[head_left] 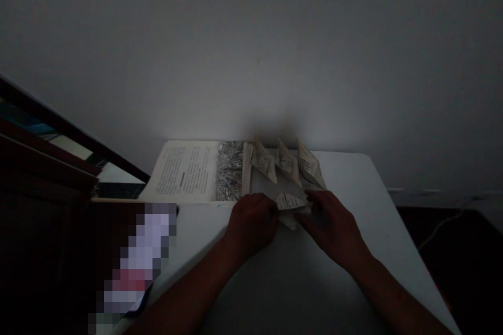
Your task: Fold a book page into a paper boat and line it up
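Note:
A small folded paper piece [290, 201] with printed text is held low over the table, between my two hands. My left hand [253, 222] pinches its left end, the fingers curled closed. On the right end, the thumb and fingers of my right hand [334, 222] close from above and below; dim light blurs the exact contact. Just beyond stand three folded paper boats, side by side: a left boat [264, 162], a middle boat [288, 164] and a right boat [310, 162]. All are made of printed pages.
An open book [188, 170] lies at the table's far left against the wall [251, 52]. A phone [137, 261] with a blurred-out screen lies at the white table's [353, 172] left edge. Dark wooden furniture [47, 178] stands on the left. A cable [440, 227] hangs at right.

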`<state>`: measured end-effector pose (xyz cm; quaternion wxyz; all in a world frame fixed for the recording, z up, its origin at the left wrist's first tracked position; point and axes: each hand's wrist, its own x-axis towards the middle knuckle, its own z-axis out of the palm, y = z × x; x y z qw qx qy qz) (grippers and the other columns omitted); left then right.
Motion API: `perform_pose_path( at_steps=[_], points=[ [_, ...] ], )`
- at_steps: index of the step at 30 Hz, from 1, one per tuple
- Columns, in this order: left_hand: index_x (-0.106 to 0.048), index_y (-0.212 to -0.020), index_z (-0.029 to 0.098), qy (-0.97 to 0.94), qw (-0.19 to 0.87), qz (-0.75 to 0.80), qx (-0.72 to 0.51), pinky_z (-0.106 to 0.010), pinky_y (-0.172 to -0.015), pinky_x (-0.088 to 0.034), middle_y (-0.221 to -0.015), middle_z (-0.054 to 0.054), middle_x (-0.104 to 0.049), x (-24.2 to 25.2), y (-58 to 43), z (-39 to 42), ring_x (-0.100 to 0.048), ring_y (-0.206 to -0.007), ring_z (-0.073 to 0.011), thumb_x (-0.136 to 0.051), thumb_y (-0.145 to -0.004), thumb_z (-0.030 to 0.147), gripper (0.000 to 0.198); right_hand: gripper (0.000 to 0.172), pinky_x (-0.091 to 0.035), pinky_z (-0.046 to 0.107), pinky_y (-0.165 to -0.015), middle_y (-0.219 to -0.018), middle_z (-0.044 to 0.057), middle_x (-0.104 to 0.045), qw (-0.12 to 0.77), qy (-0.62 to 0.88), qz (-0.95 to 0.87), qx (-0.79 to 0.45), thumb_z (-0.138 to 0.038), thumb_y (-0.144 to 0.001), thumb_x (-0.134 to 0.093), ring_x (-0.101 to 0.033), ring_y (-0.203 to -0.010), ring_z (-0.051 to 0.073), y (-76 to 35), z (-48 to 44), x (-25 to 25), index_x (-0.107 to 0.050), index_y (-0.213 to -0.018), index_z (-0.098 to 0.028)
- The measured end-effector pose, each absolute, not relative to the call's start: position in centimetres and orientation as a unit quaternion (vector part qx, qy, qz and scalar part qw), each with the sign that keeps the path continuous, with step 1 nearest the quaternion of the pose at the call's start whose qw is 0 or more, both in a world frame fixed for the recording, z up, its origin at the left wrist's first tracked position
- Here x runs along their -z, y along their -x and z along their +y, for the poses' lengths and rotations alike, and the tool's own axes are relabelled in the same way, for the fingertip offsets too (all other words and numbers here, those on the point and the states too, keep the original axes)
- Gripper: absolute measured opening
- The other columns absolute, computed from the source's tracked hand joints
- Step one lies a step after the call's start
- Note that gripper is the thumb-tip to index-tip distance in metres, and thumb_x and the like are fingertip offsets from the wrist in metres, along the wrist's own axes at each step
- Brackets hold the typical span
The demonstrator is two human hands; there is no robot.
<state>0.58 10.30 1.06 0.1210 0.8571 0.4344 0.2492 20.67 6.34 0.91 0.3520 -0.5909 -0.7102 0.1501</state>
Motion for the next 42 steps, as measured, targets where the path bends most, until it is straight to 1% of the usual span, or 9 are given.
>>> perform_pose_path(
  at_steps=[3,6,12,16,21,25,28,35,42],
  points=[
    [-0.058,-0.077,0.016,-0.835,0.124,0.423,-0.328,-0.031,-0.066,-0.044,-0.073,-0.005,-0.061,-1.3,-0.7,10.0,-0.056,-0.069,-0.0173,-0.053,-0.075,0.017,0.006,0.054,-0.049,0.037,-0.075,-0.087,0.005,-0.059,0.386,0.616,-0.666,-0.168,-0.038,-0.074,-0.066,-0.059,-0.080,0.020,-20.4,6.1,-1.0,-0.047,-0.120,-0.018],
    [-0.057,-0.076,0.017,-0.819,0.124,0.409,-0.383,-0.029,-0.064,-0.044,-0.072,-0.004,-0.061,-1.6,-0.9,9.8,-0.055,-0.068,-0.0159,-0.053,-0.074,0.016,0.004,0.054,-0.050,0.036,-0.071,-0.077,0.003,-0.061,0.394,0.633,-0.626,-0.227,-0.039,-0.070,-0.069,-0.061,-0.074,0.020,-20.0,5.8,-1.0,-0.049,-0.115,-0.018],
    [-0.056,-0.081,0.018,-0.826,0.158,0.379,-0.386,-0.030,-0.068,-0.045,-0.079,-0.004,-0.062,-1.3,-1.4,9.3,-0.057,-0.075,-0.0168,-0.053,-0.072,0.016,0.009,0.019,-0.052,0.028,-0.059,-0.077,0.003,-0.068,0.416,0.595,-0.605,-0.328,-0.031,-0.075,-0.064,-0.064,-0.067,0.018,-19.1,5.5,-1.2,-0.059,-0.090,-0.020],
    [-0.052,-0.096,0.019,-0.830,0.208,0.381,-0.351,-0.032,-0.070,-0.046,-0.084,-0.004,-0.061,-1.4,-1.6,8.6,-0.056,-0.076,-0.0173,-0.058,-0.069,0.024,0.028,0.012,-0.051,0.026,-0.058,-0.073,0.000,-0.067,0.429,0.590,-0.635,-0.256,-0.021,-0.074,-0.061,-0.063,-0.065,0.017,-19.2,5.7,-1.3,-0.062,-0.085,-0.022],
    [-0.030,-0.128,0.020,-0.825,0.238,0.369,-0.356,-0.034,-0.076,-0.046,-0.092,-0.004,-0.062,-2.0,-1.5,8.2,-0.058,-0.078,-0.0174,-0.066,-0.068,0.038,0.072,0.019,-0.050,0.030,-0.066,-0.085,0.004,-0.063,0.452,0.527,-0.710,-0.119,-0.014,-0.073,-0.060,-0.061,-0.076,0.018,-19.8,5.9,-1.2,-0.064,-0.089,-0.022],
    [-0.050,-0.110,0.020,-0.830,0.203,0.377,-0.358,-0.029,-0.065,-0.044,-0.074,-0.001,-0.056,-1.9,-1.1,8.8,-0.055,-0.069,-0.0150,-0.058,-0.077,0.033,0.036,0.018,-0.049,0.033,-0.066,-0.083,0.005,-0.060,0.424,0.491,-0.760,-0.045,-0.015,-0.075,-0.061,-0.058,-0.077,0.018,-19.9,5.9,-1.2,-0.064,-0.091,-0.022],
    [-0.059,-0.091,0.019,-0.855,0.182,0.371,-0.312,-0.029,-0.065,-0.044,-0.079,-0.004,-0.054,-1.7,-0.8,9.4,-0.053,-0.074,-0.0166,-0.059,-0.075,0.031,0.019,0.018,-0.047,0.035,-0.070,-0.085,0.006,-0.061,0.380,0.478,-0.791,-0.041,-0.016,-0.075,-0.062,-0.056,-0.080,0.019,-19.8,5.9,-1.1,-0.065,-0.091,-0.022],
    [-0.063,-0.089,0.020,-0.906,0.144,0.351,-0.187,-0.034,-0.075,-0.044,-0.086,-0.005,-0.058,-1.1,-0.5,10.2,-0.052,-0.083,-0.0196,-0.060,-0.074,0.025,0.016,0.034,-0.045,0.039,-0.077,-0.092,0.007,-0.063,0.271,0.491,-0.821,-0.105,-0.011,-0.067,-0.064,-0.055,-0.086,0.022,-20.2,6.3,-0.9,-0.063,-0.099,-0.020],
    [-0.064,-0.082,0.019,-0.907,0.123,0.375,-0.145,-0.032,-0.075,-0.044,-0.083,-0.004,-0.057,-1.4,-0.5,10.2,-0.052,-0.082,-0.0185,-0.057,-0.078,0.022,0.009,0.018,-0.042,0.037,-0.074,-0.085,0.005,-0.064,0.230,0.518,-0.818,-0.099,-0.017,-0.072,-0.068,-0.057,-0.081,0.021,-21.4,6.8,-0.8,-0.066,-0.089,-0.021]
  ],
)
